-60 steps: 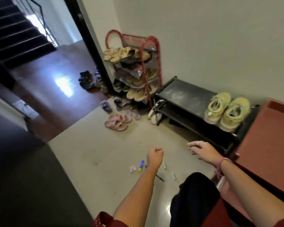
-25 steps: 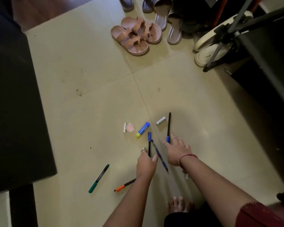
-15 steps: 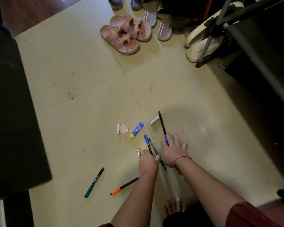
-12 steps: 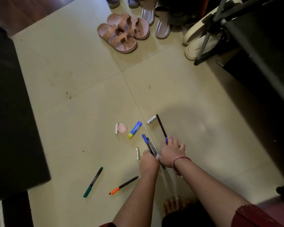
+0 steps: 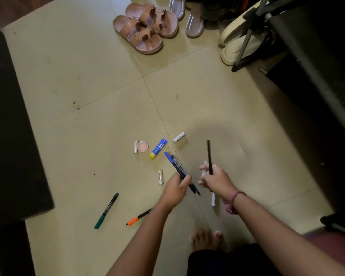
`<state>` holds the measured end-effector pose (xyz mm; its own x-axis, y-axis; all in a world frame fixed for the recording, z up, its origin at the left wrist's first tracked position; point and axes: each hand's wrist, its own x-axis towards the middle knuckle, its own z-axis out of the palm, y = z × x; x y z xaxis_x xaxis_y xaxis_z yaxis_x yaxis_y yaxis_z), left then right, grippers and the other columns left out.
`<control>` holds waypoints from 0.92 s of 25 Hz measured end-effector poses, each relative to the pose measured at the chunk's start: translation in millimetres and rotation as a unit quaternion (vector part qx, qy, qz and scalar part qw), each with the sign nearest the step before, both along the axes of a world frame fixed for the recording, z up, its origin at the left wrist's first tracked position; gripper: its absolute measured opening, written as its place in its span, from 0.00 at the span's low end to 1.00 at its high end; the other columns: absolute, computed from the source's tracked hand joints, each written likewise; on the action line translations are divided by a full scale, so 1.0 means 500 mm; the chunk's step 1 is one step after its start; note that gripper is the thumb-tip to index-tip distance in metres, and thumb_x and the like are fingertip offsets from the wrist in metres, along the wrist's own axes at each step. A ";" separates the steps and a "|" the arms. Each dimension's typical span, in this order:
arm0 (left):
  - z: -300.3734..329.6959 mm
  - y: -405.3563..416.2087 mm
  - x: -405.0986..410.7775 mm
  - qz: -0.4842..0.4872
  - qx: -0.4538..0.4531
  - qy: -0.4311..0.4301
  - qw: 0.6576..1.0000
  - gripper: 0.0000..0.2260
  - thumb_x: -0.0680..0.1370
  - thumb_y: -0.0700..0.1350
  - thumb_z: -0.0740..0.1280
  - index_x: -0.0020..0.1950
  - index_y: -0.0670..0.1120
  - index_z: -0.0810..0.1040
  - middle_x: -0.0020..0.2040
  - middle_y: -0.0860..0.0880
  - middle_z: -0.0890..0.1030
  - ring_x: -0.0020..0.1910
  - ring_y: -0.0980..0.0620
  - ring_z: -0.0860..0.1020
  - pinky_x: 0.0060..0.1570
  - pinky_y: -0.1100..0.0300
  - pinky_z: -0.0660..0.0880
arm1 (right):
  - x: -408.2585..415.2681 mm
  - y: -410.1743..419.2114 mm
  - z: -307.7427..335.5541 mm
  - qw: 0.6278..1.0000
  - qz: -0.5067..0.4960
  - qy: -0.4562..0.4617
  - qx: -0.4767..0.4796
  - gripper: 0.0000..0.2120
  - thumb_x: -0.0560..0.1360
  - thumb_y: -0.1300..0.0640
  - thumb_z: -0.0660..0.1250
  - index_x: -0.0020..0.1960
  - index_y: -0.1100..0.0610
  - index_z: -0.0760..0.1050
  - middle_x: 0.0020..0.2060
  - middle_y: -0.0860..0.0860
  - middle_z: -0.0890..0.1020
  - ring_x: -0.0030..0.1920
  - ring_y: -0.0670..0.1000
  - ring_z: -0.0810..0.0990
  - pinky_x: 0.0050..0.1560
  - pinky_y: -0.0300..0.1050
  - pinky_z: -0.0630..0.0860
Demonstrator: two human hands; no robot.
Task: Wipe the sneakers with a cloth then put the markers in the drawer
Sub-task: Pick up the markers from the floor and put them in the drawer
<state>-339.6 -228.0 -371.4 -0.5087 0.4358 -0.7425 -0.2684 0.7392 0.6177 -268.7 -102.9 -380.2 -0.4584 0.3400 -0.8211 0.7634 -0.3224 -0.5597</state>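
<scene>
— What's each grip holding?
— The left hand (image 5: 176, 187) grips two blue markers (image 5: 178, 168); the right hand (image 5: 215, 179) pinches a black marker (image 5: 209, 154) upright.
— And the others?
— The green marker (image 5: 106, 211) and orange marker (image 5: 138, 217) lie on the floor (image 5: 88, 96), left of the arms.

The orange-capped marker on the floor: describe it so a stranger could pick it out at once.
On the pale tiled floor, look just beside the left forearm, behind the left hand. The orange-capped marker lies there untouched, slim and black. The green-capped marker beside it differs only in cap colour.
</scene>
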 end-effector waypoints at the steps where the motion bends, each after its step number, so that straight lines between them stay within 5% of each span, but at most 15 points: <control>1: 0.029 0.000 -0.002 -0.012 0.042 -0.026 0.999 0.11 0.81 0.45 0.60 0.39 0.46 0.69 0.32 0.47 0.67 0.28 0.54 0.64 0.33 0.57 0.62 | 0.001 0.003 0.005 1.000 -0.004 -0.012 -0.027 0.10 0.76 0.63 0.57 0.48 0.53 0.75 0.37 0.51 0.77 0.37 0.49 0.75 0.40 0.44 0.74; 5: 0.091 0.011 -0.001 -0.152 0.104 -0.039 0.982 0.06 0.81 0.40 0.60 0.50 0.45 0.77 0.35 0.56 0.80 0.33 0.60 0.77 0.36 0.60 0.74 | -0.014 -0.014 0.042 0.990 0.031 0.007 -0.141 0.23 0.72 0.38 0.64 0.51 0.58 0.79 0.41 0.52 0.79 0.41 0.51 0.75 0.44 0.46 0.71; 8: 0.101 0.011 0.008 -0.168 0.087 0.020 0.982 0.11 0.79 0.43 0.61 0.59 0.42 0.74 0.45 0.44 0.81 0.42 0.47 0.79 0.44 0.50 0.76 | -0.040 -0.035 0.071 0.992 0.022 0.028 -0.120 0.15 0.75 0.44 0.65 0.42 0.57 0.75 0.37 0.53 0.79 0.40 0.51 0.78 0.47 0.46 0.75; 11: 0.099 -0.045 0.021 -0.105 0.082 0.001 0.991 0.12 0.79 0.52 0.65 0.55 0.44 0.77 0.37 0.47 0.78 0.34 0.54 0.75 0.35 0.58 0.71 | -0.062 -0.035 0.090 0.991 -0.057 0.058 -0.110 0.13 0.79 0.48 0.61 0.40 0.55 0.69 0.33 0.50 0.74 0.33 0.47 0.72 0.35 0.40 0.71; 14: 0.026 -0.173 0.035 -0.080 -0.071 0.148 0.983 0.15 0.78 0.53 0.66 0.61 0.48 0.75 0.43 0.54 0.76 0.42 0.60 0.76 0.42 0.64 0.71 | -0.062 -0.023 0.092 0.976 -0.125 0.087 -0.154 0.13 0.80 0.48 0.58 0.40 0.54 0.64 0.29 0.48 0.69 0.27 0.46 0.67 0.31 0.38 0.66; 18: -0.058 -0.303 0.041 -0.252 -0.336 0.224 0.880 0.26 0.81 0.53 0.60 0.75 0.44 0.59 0.69 0.46 0.66 0.63 0.48 0.69 0.59 0.58 0.71 | -0.042 -0.018 0.087 0.972 -0.145 0.069 -0.170 0.12 0.80 0.47 0.58 0.44 0.55 0.66 0.28 0.48 0.67 0.26 0.46 0.66 0.33 0.42 0.71; 21: -0.083 -0.320 0.030 -0.339 -0.356 0.229 0.840 0.19 0.83 0.45 0.56 0.74 0.44 0.61 0.71 0.47 0.65 0.65 0.47 0.68 0.59 0.57 0.70 | -0.027 -0.029 0.079 0.979 -0.117 0.054 -0.156 0.12 0.79 0.47 0.59 0.45 0.56 0.67 0.27 0.48 0.68 0.26 0.46 0.66 0.31 0.41 0.69; 23: -0.080 -0.311 0.016 -0.338 -0.326 0.223 0.854 0.16 0.83 0.40 0.52 0.71 0.44 0.64 0.68 0.46 0.68 0.64 0.46 0.70 0.59 0.55 0.68 | -0.020 -0.034 0.079 0.982 -0.103 0.053 -0.149 0.12 0.80 0.47 0.59 0.45 0.56 0.67 0.27 0.47 0.68 0.27 0.46 0.66 0.31 0.40 0.69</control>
